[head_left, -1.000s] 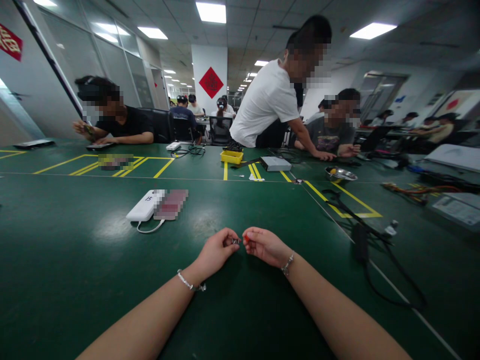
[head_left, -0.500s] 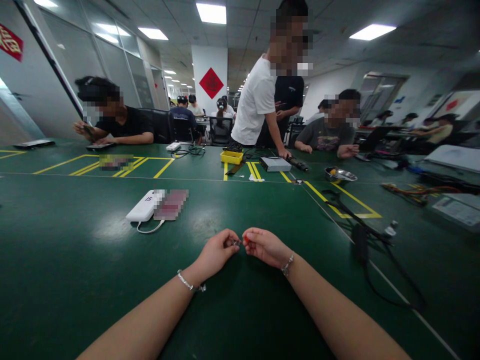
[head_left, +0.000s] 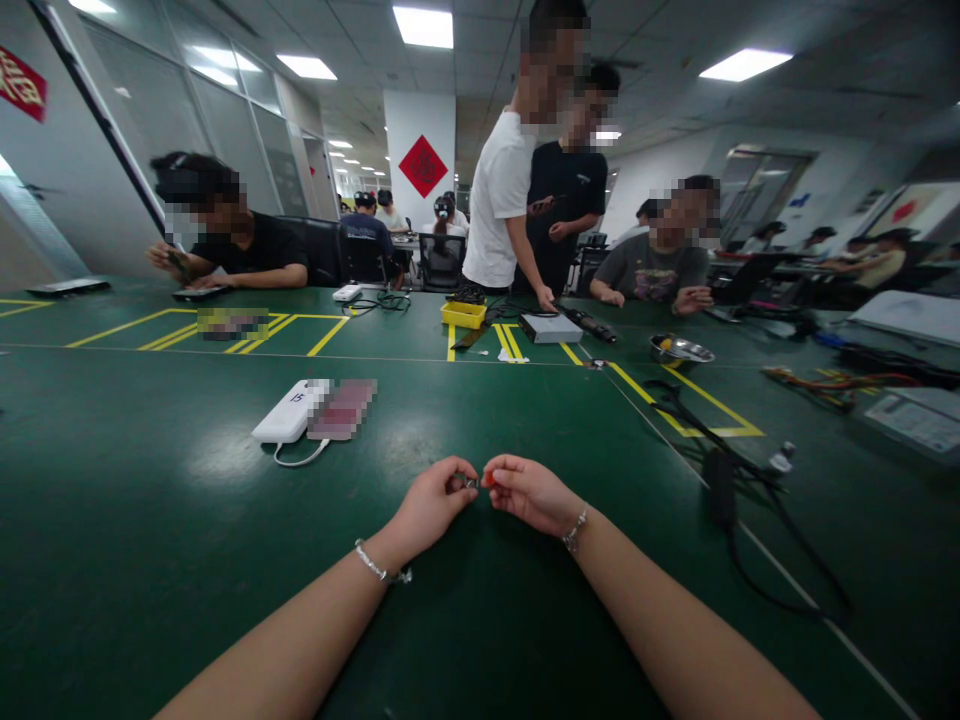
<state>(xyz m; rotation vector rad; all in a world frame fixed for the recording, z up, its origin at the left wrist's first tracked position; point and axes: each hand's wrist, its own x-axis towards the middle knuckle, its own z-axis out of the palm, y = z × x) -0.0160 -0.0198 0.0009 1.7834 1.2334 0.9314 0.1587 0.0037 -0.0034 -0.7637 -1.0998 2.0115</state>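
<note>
My left hand (head_left: 437, 500) pinches a small silvery metal piece (head_left: 470, 484) between thumb and fingertips; its kind is too small to tell. Facing it, my right hand (head_left: 531, 494) is closed on a small orange-red piece (head_left: 490, 480), mostly covered by the fingers. The fingertips of both hands are close together, a narrow gap apart, above the green table (head_left: 450, 620). Each wrist wears a silvery bracelet.
Ahead to the left lies a white power bank (head_left: 291, 412) with a white cable. To the right are a black cable with adapter (head_left: 720, 485) and a metal bowl (head_left: 682, 349). A yellow tray (head_left: 463, 314) and grey box (head_left: 551, 328) stand farther off, near several people.
My hands stay almost in place, with a very slight shift at the fingertips. Across the table, the standing person in white has leaned left and drawn a hand back over the grey box.
</note>
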